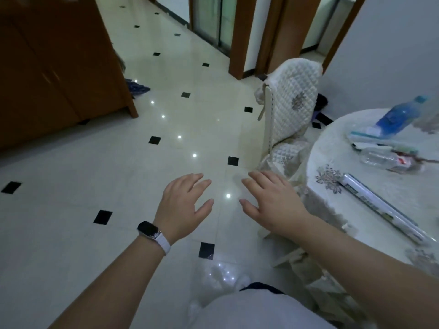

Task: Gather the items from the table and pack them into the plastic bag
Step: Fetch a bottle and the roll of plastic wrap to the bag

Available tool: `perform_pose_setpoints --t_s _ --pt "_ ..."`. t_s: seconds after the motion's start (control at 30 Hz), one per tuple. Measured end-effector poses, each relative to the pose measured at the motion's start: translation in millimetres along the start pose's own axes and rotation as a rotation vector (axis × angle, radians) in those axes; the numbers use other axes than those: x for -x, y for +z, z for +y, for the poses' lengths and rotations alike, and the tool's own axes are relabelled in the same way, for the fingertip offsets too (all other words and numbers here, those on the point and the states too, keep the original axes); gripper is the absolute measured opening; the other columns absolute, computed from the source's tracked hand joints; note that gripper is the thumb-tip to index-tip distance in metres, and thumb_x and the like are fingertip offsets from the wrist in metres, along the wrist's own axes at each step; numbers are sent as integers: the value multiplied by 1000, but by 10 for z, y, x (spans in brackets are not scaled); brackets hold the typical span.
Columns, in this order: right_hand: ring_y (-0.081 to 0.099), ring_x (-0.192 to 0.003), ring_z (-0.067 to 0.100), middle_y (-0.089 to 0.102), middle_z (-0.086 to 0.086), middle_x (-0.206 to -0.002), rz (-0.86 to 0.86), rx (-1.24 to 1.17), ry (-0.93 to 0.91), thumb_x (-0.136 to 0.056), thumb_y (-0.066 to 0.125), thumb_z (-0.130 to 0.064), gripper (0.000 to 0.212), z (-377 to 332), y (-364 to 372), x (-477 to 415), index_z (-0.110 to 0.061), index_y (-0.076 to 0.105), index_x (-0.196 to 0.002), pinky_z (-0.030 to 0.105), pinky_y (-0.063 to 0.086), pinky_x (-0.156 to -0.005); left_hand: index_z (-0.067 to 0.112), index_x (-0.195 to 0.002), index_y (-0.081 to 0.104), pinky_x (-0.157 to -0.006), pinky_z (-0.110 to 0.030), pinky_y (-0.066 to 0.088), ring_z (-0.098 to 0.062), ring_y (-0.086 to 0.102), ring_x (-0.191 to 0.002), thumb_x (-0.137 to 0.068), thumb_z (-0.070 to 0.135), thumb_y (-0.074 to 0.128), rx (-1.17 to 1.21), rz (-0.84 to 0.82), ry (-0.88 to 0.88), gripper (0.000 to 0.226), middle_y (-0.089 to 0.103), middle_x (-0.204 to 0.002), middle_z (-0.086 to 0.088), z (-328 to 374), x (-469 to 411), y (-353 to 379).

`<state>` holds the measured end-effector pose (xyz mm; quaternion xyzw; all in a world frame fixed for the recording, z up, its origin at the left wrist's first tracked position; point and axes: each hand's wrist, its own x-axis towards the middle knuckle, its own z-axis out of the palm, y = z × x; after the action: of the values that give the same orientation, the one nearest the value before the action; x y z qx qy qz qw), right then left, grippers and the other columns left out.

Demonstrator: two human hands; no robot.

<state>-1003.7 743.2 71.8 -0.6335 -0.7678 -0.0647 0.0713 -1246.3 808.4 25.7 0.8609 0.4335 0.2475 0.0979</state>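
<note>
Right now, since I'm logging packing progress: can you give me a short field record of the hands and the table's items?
left hand: open, empty, over the floor
right hand: open, empty, near the table edge
table: round, white cloth
on table: blue bottle, clear bottle, long boxed roll
plastic bag: cannot tell
progress: items lie on table, none in hand

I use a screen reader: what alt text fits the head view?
The left hand and right hand hover open and empty above a tiled floor. At right, a round table holds a blue bottle, a clear bottle and a long box, beside a quilted chair.
</note>
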Motion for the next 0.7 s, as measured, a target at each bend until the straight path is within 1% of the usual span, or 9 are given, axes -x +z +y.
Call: perform_pose_setpoints --t_s 0.17,0.37,0.43,0.53,0.63,0.7 --pt "54 -116 26 60 4 -124 -16 -20 129 -89 44 -52 49 470 179 -330 -17 61 -119 40 41 -97 18 -127 64 -102 -44 41 -26 56 -121 -90 46 52 6 -86 93 47 61 -132 -4 -80 -778 332" --pt "54 -119 28 60 6 -127 -22 -109 263 -90 42 -53 53 1230 449 -794 -16 60 -122 42 42 -98 17 -127 64 -100 -41 41 -25 56 -119 -90 47 52 -25 -168 205 49 62 -130 -5 99 -1868 730" --pt "54 -118 29 60 7 -127 -1 -125 314 -89 44 -53 53 1543 469 -927 -15 60 -122 43 43 -97 17 -126 64 -100 -40 41 -25 56 -119 -90 47 52 -29 -191 255 50 62 -130 -5 209 -2288 854" --pt "53 -119 28 59 6 -129 19 -122 373 -88 45 -53 53 2039 459 -1058 -16 60 -123 44 43 -99 16 -124 65 -99 -37 38 -24 55 -118 -89 47 52 -12 -173 349 48 62 -128 -4 434 -2917 1085" --pt "55 -115 27 61 4 -125 42 -96 459 -87 45 -52 50 2504 411 -1074 -17 62 -119 41 43 -96 16 -122 64 -96 -42 44 -26 56 -116 -88 44 55 34 -170 450 46 62 -127 -5 729 -3447 1357" --pt "56 -112 26 62 4 -121 75 -84 529 -86 48 -50 48 2716 378 -1005 -17 64 -116 39 42 -94 16 -122 63 -93 -43 47 -27 57 -114 -88 43 57 66 -203 509 44 62 -126 -5 937 -3688 1521"
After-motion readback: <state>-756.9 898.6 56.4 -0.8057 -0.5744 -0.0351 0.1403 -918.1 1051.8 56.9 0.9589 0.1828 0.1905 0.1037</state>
